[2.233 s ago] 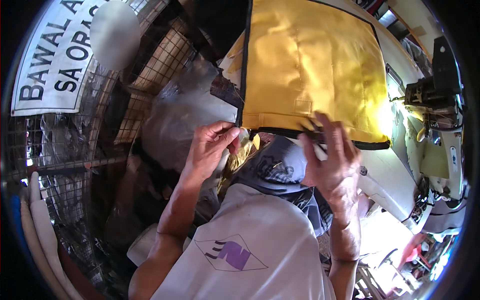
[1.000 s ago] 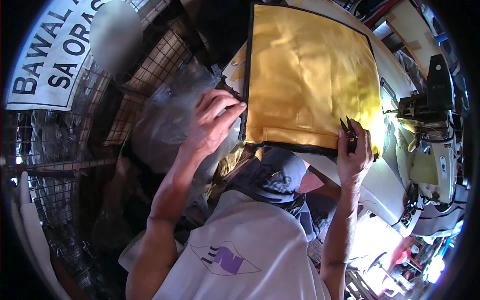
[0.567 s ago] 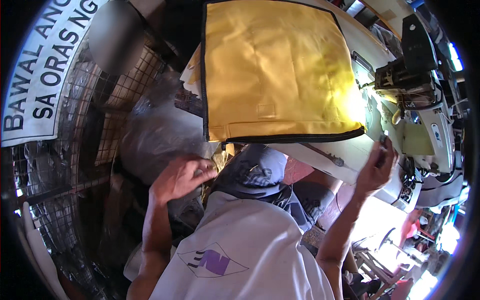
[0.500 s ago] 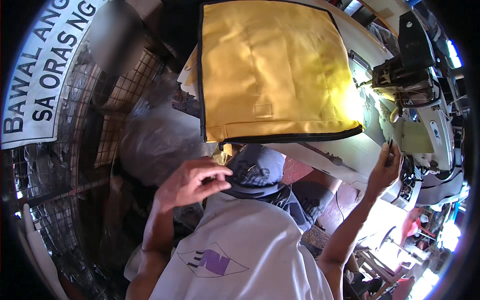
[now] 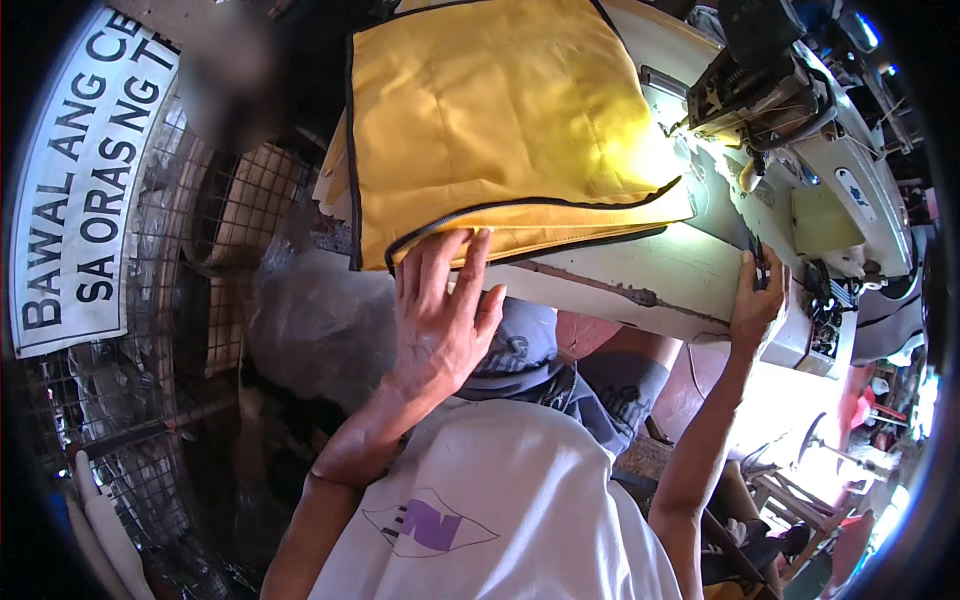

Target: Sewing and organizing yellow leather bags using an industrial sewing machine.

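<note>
A yellow fabric piece (image 5: 490, 110) edged in black lies on the sewing table. Along its near side a curved black zipper edge (image 5: 540, 203) stands lifted from a second black edge below, with yellow fabric between. My left hand (image 5: 440, 310) reaches to the near left corner, fingers stretched over the yellow fabric and thumb apart. At the table's right front, my right hand (image 5: 757, 310) is closed around small black thread snips (image 5: 760, 268), their points upward. The fabric's right end lies beside the lit needle area of the sewing machine (image 5: 770, 100).
The pale worn table (image 5: 690, 270) has a chipped front edge close to my lap. Small dark items fill a holder (image 5: 825, 325) right of my right hand. At left stand a wire mesh rack (image 5: 180, 250), clear plastic (image 5: 310, 310) and a printed sign (image 5: 90, 190).
My left hand has moved up and right onto the fabric's near edge, which now gapes. My right hand stays near the table front, the snips showing more clearly. The whole view has shifted.
</note>
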### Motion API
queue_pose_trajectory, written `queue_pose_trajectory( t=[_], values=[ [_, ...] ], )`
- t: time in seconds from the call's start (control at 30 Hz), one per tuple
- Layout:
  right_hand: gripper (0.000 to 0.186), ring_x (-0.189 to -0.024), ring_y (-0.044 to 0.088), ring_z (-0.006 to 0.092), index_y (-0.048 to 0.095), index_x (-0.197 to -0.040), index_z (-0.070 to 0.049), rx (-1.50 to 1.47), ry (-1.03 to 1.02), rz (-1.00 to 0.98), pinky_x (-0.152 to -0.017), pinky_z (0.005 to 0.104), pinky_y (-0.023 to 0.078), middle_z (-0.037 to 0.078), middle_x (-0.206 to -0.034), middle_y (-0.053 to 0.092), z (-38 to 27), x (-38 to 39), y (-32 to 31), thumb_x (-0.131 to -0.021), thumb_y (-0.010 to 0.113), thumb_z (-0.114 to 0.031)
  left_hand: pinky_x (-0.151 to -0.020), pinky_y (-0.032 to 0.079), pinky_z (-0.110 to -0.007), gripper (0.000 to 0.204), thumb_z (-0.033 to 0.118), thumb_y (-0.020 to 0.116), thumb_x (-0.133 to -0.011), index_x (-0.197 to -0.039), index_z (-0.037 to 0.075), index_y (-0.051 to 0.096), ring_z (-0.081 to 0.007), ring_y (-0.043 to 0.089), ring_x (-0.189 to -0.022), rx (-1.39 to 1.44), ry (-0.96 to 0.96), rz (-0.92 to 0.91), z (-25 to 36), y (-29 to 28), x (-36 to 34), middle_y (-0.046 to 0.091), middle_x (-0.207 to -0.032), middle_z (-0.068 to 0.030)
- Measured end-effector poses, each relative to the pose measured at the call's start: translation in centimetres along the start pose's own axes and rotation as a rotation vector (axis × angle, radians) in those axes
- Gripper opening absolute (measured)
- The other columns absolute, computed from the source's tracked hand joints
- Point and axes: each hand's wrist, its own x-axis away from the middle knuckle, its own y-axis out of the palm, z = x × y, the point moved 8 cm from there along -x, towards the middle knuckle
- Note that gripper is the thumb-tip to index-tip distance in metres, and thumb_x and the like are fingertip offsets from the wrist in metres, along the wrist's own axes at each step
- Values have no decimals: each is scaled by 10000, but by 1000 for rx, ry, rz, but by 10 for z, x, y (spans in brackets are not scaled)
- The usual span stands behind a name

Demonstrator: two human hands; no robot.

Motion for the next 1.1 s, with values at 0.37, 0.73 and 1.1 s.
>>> queue_pose_trajectory(
  t=[0.37, 0.73, 1.1],
  values=[
    [273, -944, 659, 264, 680, -1160, -61, -17, -4, 32, -842, 380, 507, 130, -1054, 676, 1, 2, -3, -937, 695, -217, -823, 521, -454, 516, 152, 723, -869, -1314, 32, 492, -349, 643, -917, 34, -145, 13, -25, 14, -40, 661, -1018, -154],
    [276, -972, 663, 316, 677, -1152, -96, -2, 10, 53, -850, 420, 518, 120, -1065, 674, -2, 3, -5, -916, 704, -237, -663, 511, -384, 603, 96, 792, -799, -1314, 63, 482, -250, 587, -653, 60, -121, -202, -45, 27, -85, 602, -823, -85],
    [270, -984, 664, 316, 678, -1152, -114, -10, 11, 67, -859, 422, 515, 114, -1083, 674, 0, 4, -5, -911, 709, -230, -652, 493, -411, 211, 53, 699, -877, -1060, 4, 604, -321, 624, -696, 321, -267, -86, -62, 29, -86, 635, -807, -167]
  ],
)
